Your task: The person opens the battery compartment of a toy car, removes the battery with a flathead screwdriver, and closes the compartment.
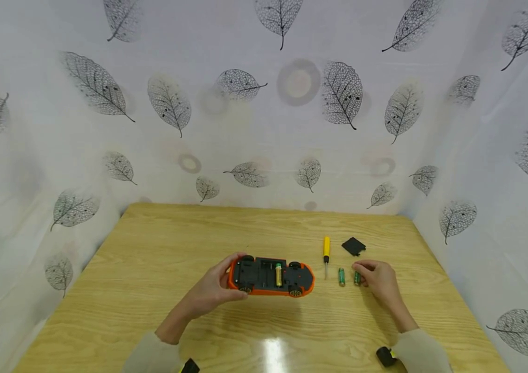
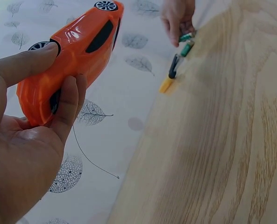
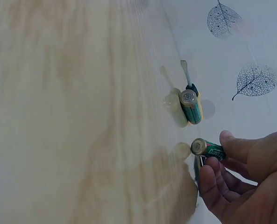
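An orange toy car [image 1: 270,277] is turned underside up in my left hand [image 1: 212,290], thumb on the near side and fingers on the far side. One battery [image 1: 279,274] lies in the car's uncovered battery compartment. The left wrist view shows the car's orange body from the roof side. At the right, my right hand [image 1: 377,282] pinches a green battery [image 3: 209,148] between thumb and fingers, at the tabletop. Another green battery [image 1: 341,277] rests on the table just left of it.
A yellow-handled screwdriver [image 1: 326,251] lies between the car and the batteries. Behind the right hand lies a black battery cover [image 1: 354,246]. The wooden table [image 1: 175,233] is enclosed by white leaf-print sheets [image 1: 264,129] at the back and sides.
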Demonstrator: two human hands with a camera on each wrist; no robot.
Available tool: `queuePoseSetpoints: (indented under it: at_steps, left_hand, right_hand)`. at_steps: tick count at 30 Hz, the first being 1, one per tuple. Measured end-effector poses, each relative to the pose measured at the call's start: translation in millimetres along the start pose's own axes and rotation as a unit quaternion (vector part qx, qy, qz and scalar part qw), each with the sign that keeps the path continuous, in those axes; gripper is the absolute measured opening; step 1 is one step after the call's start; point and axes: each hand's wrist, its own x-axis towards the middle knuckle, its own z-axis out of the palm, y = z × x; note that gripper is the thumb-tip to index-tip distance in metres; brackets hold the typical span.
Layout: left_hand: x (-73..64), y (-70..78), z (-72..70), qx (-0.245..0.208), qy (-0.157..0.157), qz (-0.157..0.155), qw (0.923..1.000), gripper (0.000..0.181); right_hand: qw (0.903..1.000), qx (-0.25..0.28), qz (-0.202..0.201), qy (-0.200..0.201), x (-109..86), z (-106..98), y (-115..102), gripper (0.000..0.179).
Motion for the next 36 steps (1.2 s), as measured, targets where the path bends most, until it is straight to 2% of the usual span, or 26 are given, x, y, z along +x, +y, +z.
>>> queuePoseSetpoints:
  at_steps: [7,23,36]
  left_hand:
    - [-0.6,0.7,-0.1,0.001,0.001,-0.001,1.0000,0.090]
    - [0.8,0.2,3.2,-0.007,-0.001,-0.003,1.0000,0.090]
    - [-0.2,1.6,3.7,-0.005,0.003,-0.007,1.0000,0.089]
  right_hand:
    - [1.0000,0.001,0.001,0.008,2.1,3.9,2.1,0.023]
    - [0.9984,-0.055,-0.011,0.005,0.3,5.6,1.3,0.019]
    - [0.9988,-0.047,-0.009,0.007,-1.9,3.5,-4.8,0.022]
